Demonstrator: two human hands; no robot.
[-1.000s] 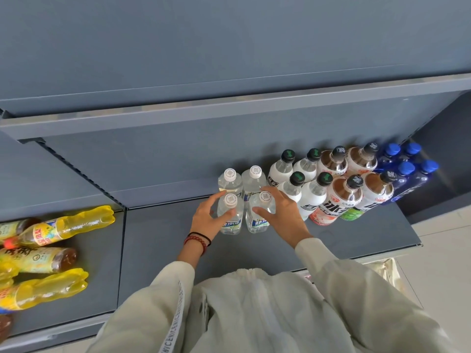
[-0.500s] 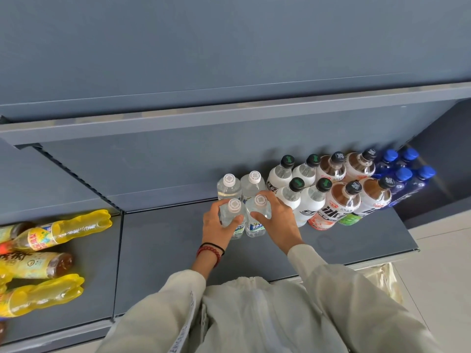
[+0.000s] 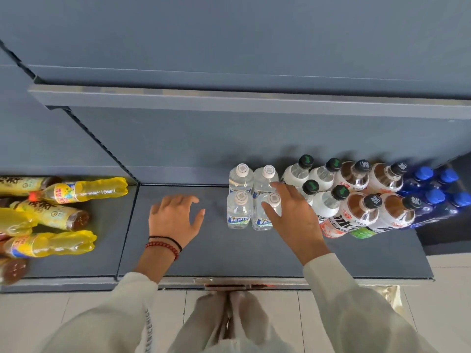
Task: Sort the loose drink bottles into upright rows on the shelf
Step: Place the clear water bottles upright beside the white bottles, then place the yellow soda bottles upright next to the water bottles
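**Q:** What stands upright on the shelf [image 3: 229, 253], and how many of each?

**A:** Take the clear water bottles [image 3: 238, 212] as the reference: four, white-capped, in a block two wide and two deep. Just right of them stand four white bottles [image 3: 326, 205] with green-marked black caps. Right again are four brown-and-white bottles [image 3: 356, 212] with white-marked black caps. Farthest right of the water bottles are four blue bottles [image 3: 433, 196] with blue caps. Each group is likewise two wide and two deep.

**Q:** And the loose ones?

**A:** Well left of the water bottles, the loose bottles [image 3: 84, 191], yellow drinks and brown teas, lie on their sides. At least six show, and some are cut by the frame edge.

**Q:** Your grips?

**A:** My right grip [image 3: 293, 220] is spread, fingers straight, over the front-right water bottle. It pinches nothing, and I cannot tell whether it touches. My left grip [image 3: 175, 217] is also spread, over bare shelf left of the water bottles and apart from them, holding nothing. Its wrist carries two bands [image 3: 165, 244], one black and one of red beads.
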